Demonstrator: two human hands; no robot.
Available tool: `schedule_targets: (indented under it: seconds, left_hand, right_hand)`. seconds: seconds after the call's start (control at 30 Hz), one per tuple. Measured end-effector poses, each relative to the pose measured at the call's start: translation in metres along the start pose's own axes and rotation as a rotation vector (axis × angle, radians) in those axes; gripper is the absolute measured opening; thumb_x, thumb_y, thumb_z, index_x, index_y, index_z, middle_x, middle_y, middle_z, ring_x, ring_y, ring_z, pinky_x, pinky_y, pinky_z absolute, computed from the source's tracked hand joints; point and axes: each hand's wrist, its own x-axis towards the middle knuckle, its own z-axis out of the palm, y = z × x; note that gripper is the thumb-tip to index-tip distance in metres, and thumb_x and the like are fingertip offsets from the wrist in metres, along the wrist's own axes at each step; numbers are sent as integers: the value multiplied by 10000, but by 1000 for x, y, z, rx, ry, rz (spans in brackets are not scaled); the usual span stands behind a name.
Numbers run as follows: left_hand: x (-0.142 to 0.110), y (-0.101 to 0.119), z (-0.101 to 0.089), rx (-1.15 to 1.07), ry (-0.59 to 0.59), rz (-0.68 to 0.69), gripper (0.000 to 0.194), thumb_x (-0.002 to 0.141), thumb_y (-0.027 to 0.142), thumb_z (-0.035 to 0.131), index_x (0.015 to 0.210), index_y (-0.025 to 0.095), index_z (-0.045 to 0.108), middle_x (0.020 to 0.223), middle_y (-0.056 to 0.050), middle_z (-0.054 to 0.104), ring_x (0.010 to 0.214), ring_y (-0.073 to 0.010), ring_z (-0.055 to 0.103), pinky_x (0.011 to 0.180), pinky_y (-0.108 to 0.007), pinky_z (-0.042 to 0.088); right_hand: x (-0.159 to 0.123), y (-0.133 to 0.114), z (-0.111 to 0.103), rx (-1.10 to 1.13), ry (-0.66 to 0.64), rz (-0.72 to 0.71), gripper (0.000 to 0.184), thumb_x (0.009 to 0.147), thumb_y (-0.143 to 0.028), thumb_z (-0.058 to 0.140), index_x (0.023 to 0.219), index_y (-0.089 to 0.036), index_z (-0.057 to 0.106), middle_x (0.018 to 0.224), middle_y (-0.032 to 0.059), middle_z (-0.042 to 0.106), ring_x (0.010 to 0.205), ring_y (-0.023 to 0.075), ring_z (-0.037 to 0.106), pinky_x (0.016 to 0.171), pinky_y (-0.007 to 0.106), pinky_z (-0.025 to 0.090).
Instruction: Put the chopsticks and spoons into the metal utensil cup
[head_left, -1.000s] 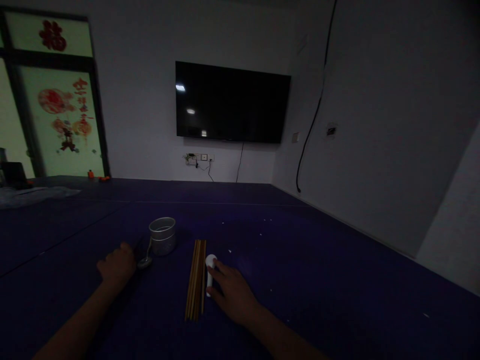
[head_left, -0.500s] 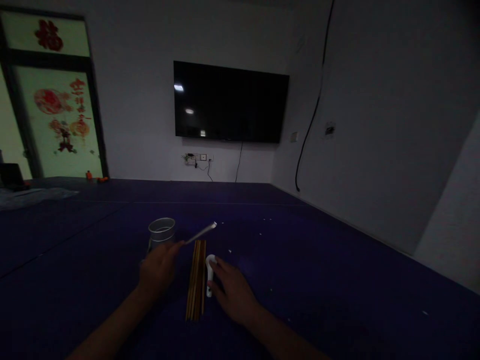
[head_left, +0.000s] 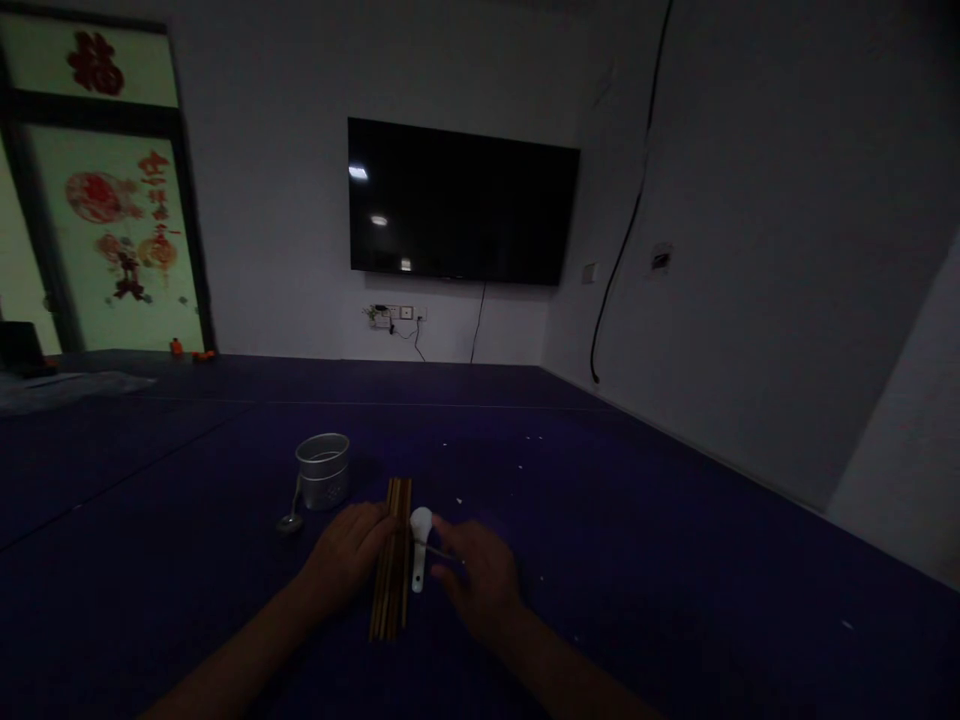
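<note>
My left hand [head_left: 349,553] is closed on a thin metal utensil [head_left: 435,549], perhaps a spoon, most of it hidden by the fingers. It lies across a bundle of wooden chopsticks [head_left: 388,590] and a white spoon [head_left: 418,572]. My right hand [head_left: 480,575] is just right of the white spoon, thumb and fingers apart around the utensil's far end; whether they touch it is unclear. Left of the chopsticks stands a round metal container [head_left: 324,485] with small holes low in its side. A metal spoon [head_left: 291,522] rests beside it, its handle against the container.
The dark blue-purple surface [head_left: 637,520] carries several small white scraps. A wall-mounted television [head_left: 461,205] hangs ahead, and a black cable [head_left: 634,215] runs down the right wall. Far left are a decorated door [head_left: 124,230], small orange objects [head_left: 201,355] and a pale sheet [head_left: 67,392].
My left hand has moved right and down from in front of the container to the chopsticks, bringing the utensil over the white spoon. My right hand has shifted slightly right, off the white spoon.
</note>
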Motion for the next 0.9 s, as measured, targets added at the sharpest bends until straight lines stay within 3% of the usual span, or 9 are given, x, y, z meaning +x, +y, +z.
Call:
schedule_targets:
  seconds: [0.1, 0.2, 0.43, 0.63, 0.73, 0.9]
  left_hand:
    - [-3, -1, 4, -31, -6, 5, 201, 881, 98, 391, 969, 137, 568, 886, -92, 642, 861, -176, 587, 760, -308, 499]
    - [-4, -2, 6, -49, -15, -17, 202, 878, 115, 408, 987, 142, 577, 933, -101, 644, 903, -182, 581, 791, -325, 491]
    - [-2, 1, 4, 2, -63, -6, 252, 916, 140, 358, 994, 134, 597, 914, -101, 648, 829, -173, 584, 706, -295, 472]
    - [-1, 4, 0, -13, -20, 79, 259, 922, 138, 377, 1108, 137, 557, 914, -93, 652, 827, -160, 589, 696, -276, 476]
    - [1, 6, -3, -41, 8, 89, 235, 925, 144, 380, 1060, 133, 572, 886, -83, 655, 793, -153, 587, 665, -266, 471]
    - [4, 7, -4, -49, -11, 50, 231, 919, 147, 379, 967, 137, 605, 843, -78, 651, 748, -151, 581, 630, -262, 460]
  right_hand:
    - [2, -8, -1, 8, -50, -192, 238, 945, -214, 416, 1122, -146, 559, 716, 31, 663, 592, 135, 588, 543, 251, 446]
    - [4, -15, 0, -4, -105, -262, 210, 930, -148, 414, 1072, -125, 567, 731, 46, 682, 586, 131, 602, 540, 249, 450]
    - [3, -16, 1, -3, -179, -296, 229, 955, -147, 357, 1045, -124, 567, 804, 70, 698, 630, 134, 630, 529, 239, 477]
    - [5, -18, 3, 20, -136, -277, 248, 964, -209, 369, 857, -144, 582, 744, 60, 682, 608, 126, 618, 533, 228, 479]
    - [6, -17, 2, 6, -102, -299, 281, 964, -270, 391, 782, -155, 571, 702, 54, 665, 574, 129, 598, 514, 238, 464]
    - [5, -18, 3, -76, -167, -249, 249, 967, -218, 360, 884, -151, 585, 707, 46, 652, 603, 136, 590, 550, 260, 448]
